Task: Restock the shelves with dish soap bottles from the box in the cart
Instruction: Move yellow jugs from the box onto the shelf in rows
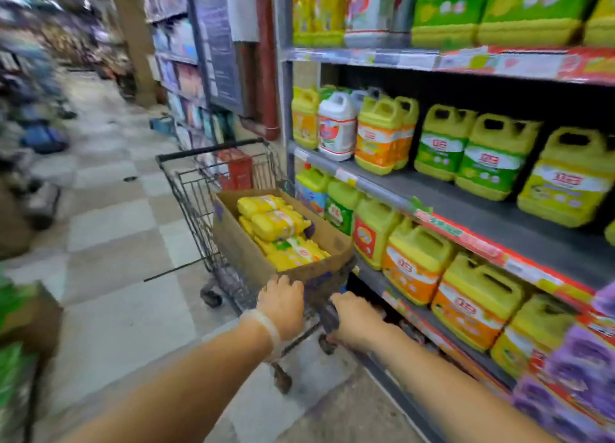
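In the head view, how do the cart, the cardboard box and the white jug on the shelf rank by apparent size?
1. Cart, largest.
2. Cardboard box, sitting inside it.
3. White jug, smallest; it stands farther from the camera, so this is less sure.

Floor (109,229): pale checked tiles are laid along the aisle; the wire cart (213,190) is stood on it by its wheels, just beside the shelving on the right.
Cart: an open cardboard box (243,243) is carried in the basket; a red box (236,171) is seen at its far end.
Box: yellow dish soap bottles (278,223) are laid on their sides inside.
Middle shelf (466,206): handled jugs (377,136) in yellow and white are stood upright in a row, with bare board left in front.
Lower shelf (416,313): yellow jugs with orange labels (416,259) are lined up close together.
Top shelf (366,56): green and yellow packs (449,10) are stood along it.
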The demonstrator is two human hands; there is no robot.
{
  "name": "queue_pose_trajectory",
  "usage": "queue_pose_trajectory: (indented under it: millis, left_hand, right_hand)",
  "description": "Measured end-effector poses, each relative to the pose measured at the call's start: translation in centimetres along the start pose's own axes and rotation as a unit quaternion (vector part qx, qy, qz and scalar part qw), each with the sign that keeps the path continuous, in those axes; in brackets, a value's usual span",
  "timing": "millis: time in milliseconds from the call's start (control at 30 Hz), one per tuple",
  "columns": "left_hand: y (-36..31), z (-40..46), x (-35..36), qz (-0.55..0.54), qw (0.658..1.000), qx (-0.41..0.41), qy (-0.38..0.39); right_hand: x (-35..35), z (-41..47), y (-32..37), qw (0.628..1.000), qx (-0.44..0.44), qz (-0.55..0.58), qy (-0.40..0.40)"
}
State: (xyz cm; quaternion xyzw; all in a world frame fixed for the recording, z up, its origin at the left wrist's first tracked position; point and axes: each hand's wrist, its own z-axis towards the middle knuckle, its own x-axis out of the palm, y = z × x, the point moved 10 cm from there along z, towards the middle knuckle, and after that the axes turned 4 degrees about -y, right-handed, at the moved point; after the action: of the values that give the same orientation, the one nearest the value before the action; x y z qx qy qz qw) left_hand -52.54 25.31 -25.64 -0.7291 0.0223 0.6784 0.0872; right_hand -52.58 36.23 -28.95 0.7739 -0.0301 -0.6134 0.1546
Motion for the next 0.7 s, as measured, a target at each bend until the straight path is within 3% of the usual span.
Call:
queue_pose_trajectory:
  millis: [267, 700]
  left_hand:
    - [13.2, 4.2, 1.1, -0.03, 0.997, -0.067, -0.001]
    - [23.2, 25.6, 0.6, -0.027, 0.995, -0.076, 0.052]
  right_hand:
    - [2.6, 9.9, 10.6, 0.996, -0.072, -0.028, 0.04]
    - [0.9, 34.0, 10.3, 0.997, -0.031, 0.008, 0.071]
